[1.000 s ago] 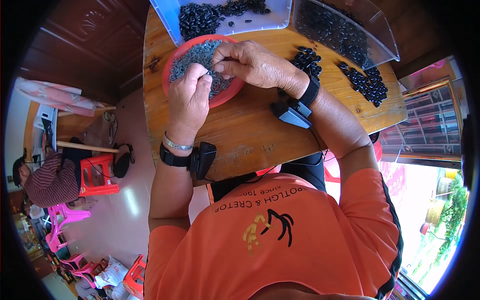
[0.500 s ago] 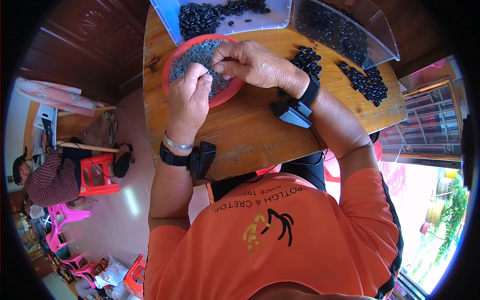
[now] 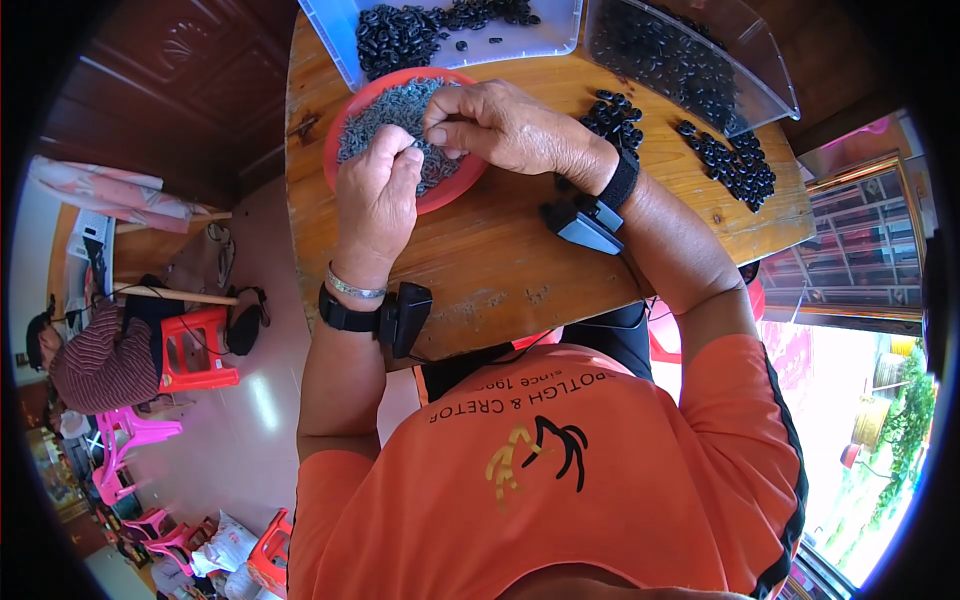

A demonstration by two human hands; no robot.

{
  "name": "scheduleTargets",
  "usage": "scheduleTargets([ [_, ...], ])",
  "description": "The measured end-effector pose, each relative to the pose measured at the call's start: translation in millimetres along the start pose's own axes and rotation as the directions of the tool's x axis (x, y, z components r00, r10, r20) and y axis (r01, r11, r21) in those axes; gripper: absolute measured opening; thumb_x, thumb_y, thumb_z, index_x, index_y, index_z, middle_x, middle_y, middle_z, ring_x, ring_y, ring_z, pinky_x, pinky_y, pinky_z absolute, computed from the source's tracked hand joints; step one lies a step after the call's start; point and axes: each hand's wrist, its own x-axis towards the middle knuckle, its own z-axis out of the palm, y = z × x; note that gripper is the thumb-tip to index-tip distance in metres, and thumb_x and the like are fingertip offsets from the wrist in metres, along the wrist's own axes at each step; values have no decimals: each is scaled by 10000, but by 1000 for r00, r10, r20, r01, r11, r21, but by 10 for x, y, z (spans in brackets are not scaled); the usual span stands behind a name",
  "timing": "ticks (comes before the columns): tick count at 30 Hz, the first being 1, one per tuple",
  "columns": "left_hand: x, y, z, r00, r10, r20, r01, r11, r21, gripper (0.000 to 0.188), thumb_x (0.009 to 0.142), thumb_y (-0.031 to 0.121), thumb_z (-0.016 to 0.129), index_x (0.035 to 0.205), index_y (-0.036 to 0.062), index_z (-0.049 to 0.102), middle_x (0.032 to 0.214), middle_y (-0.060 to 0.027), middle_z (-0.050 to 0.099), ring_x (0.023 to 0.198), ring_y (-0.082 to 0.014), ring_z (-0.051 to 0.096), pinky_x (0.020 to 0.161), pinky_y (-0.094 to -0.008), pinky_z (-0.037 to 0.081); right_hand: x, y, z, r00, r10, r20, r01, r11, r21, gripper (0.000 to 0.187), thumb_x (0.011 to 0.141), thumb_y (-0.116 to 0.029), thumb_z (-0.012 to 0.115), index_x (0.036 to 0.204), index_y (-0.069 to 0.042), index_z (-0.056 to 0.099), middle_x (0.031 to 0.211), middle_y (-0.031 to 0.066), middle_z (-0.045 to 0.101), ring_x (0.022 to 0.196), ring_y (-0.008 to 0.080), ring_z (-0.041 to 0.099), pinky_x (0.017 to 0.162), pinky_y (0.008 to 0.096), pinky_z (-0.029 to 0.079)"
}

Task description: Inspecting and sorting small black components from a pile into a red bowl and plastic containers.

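Observation:
Both my hands meet over a red bowl (image 3: 452, 196) heaped with small grey metal pieces (image 3: 385, 120) that look like screws. My left hand (image 3: 380, 190) is closed in a pinch, thumb against the curled fingers. Just to its right, my right hand (image 3: 495, 125) pinches with thumb and forefinger, their tips almost touching those of the left. Whatever lies between the fingertips is too small and too covered to make out. Each wrist wears a black strap with a small device.
Behind the bowl stands a clear plastic bin (image 3: 470, 50) with black oval parts. A second clear bin (image 3: 690, 75) holds more of them. Loose black parts (image 3: 735, 165) lie in piles on the wooden table (image 3: 480, 290). At left, a person in stripes (image 3: 105, 360) is near a red stool (image 3: 200, 350).

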Motion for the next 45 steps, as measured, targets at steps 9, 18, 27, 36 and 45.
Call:
scheduleTargets([
  [9, -7, 11, 9, 1000, -3, 9, 3, 1000, -18, 73, 869, 75, 503, 833, 12, 512, 594, -92, 504, 533, -181, 503, 526, -311, 416, 4, 9, 0, 1000, 8, 2, -8, 1000, 10, 127, 908, -134, 544, 908, -7, 553, 740, 55, 590, 705, 124, 589, 674, 269, 486],
  [18, -34, -117, 44, 999, -45, -27, 42, 994, -100, 93, 872, 98, 505, 845, 15, 539, 638, -39, 506, 583, -108, 483, 545, -254, 409, 23, 25, 79, 999, 33, -33, -30, 997, 77, 133, 917, -143, 539, 906, -11, 547, 735, 51, 587, 693, 119, 584, 670, 265, 486],
  [27, -31, -41, 75, 991, -129, -19, 120, 961, -247, 108, 891, 107, 508, 866, 6, 538, 641, -18, 525, 598, -75, 494, 556, -229, 424, 10, -16, 17, 998, 8, -70, -8, 1000, 0, 131, 908, -139, 547, 895, -8, 549, 733, 63, 589, 693, 127, 595, 661, 266, 491],
  [36, -20, 35, 63, 969, -223, 102, 244, 925, -291, 156, 912, 130, 490, 911, -16, 547, 661, -20, 538, 600, -72, 490, 567, -217, 430, 0, 8, -13, 997, 11, -80, -11, 1000, 4, 109, 897, -118, 547, 885, -10, 557, 742, 75, 595, 692, 150, 607, 657, 286, 495],
  [45, -36, -59, 66, 961, -241, 134, 274, 894, -354, 161, 910, 139, 483, 868, -3, 546, 642, -2, 510, 572, -57, 460, 518, -210, 390, -13, -18, 13, 988, -122, -97, 95, 964, -247, 97, 861, -131, 553, 849, -35, 564, 697, 116, 608, 672, 268, 612, 616, 346, 472],
])
